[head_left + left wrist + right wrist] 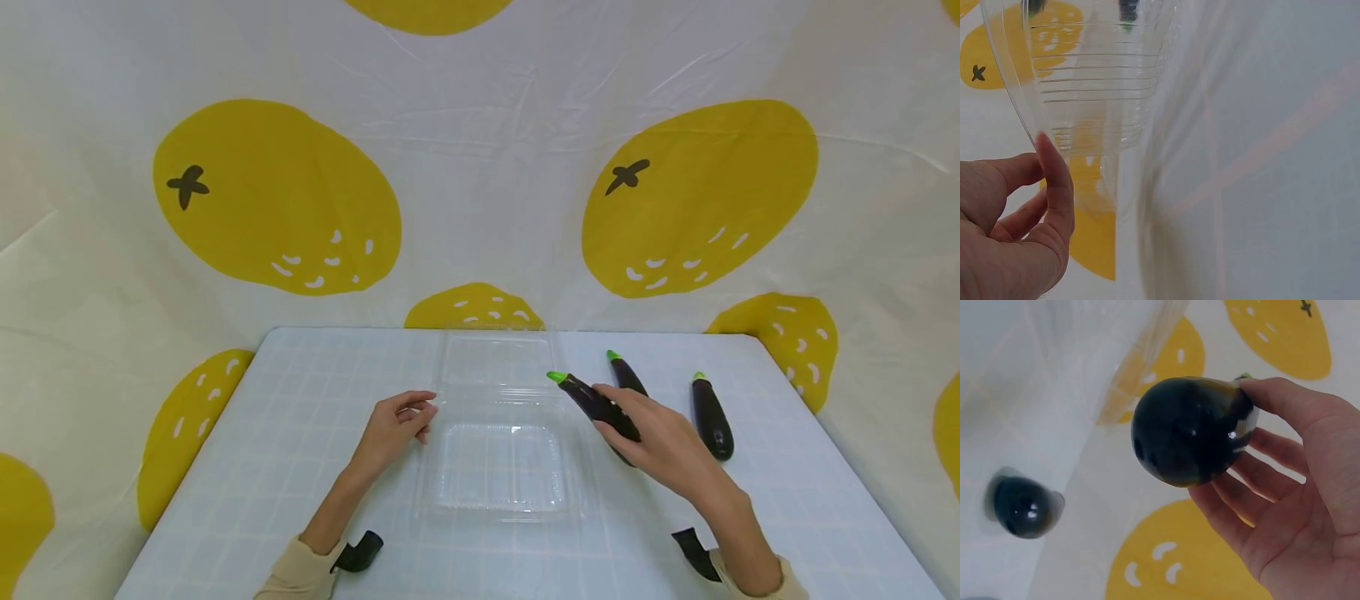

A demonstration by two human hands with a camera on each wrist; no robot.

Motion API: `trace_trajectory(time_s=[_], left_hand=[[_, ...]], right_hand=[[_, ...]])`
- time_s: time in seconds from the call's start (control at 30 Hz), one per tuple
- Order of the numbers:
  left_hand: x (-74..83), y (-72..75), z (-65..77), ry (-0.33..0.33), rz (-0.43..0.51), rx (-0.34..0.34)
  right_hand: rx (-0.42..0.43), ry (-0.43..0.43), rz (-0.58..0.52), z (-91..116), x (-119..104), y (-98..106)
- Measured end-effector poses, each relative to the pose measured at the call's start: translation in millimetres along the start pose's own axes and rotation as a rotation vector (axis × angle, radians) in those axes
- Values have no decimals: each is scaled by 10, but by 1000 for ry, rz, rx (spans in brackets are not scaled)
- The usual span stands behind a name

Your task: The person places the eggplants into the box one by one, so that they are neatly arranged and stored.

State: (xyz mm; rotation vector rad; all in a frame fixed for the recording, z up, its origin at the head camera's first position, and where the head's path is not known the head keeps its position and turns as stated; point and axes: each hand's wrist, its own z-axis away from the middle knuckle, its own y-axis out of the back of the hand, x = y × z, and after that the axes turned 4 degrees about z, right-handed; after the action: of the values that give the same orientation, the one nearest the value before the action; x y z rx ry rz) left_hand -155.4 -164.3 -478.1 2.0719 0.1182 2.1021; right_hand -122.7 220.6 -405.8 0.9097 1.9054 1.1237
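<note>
My right hand (660, 433) holds a dark eggplant (588, 402) with a bright green stem end, raised by the right edge of a clear plastic container (498, 515). In the right wrist view, the thumb and fingers curl round this eggplant (1185, 434), its rounded end toward the camera. A second eggplant (628, 377) lies behind the right hand, partly covered. Farther right lies a third eggplant (712, 421). My left hand (393, 429) is at the container's left edge. Thumb and index finger pinch the container's rim (1013, 103) in the left wrist view.
The container's lid (495, 360) lies folded back toward the far table edge. A pale checked cloth covers the table (285, 467). Behind stands a white curtain (480, 183) with large yellow fruit prints. Black straps (360, 552) show at both wrists.
</note>
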Motion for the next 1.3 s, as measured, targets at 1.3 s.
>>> trace_trajectory(time_s=[1.3], left_hand=[[35,-33,8,-8,7,27]], right_hand=[[-13,316,-109,-274,-625,-233]])
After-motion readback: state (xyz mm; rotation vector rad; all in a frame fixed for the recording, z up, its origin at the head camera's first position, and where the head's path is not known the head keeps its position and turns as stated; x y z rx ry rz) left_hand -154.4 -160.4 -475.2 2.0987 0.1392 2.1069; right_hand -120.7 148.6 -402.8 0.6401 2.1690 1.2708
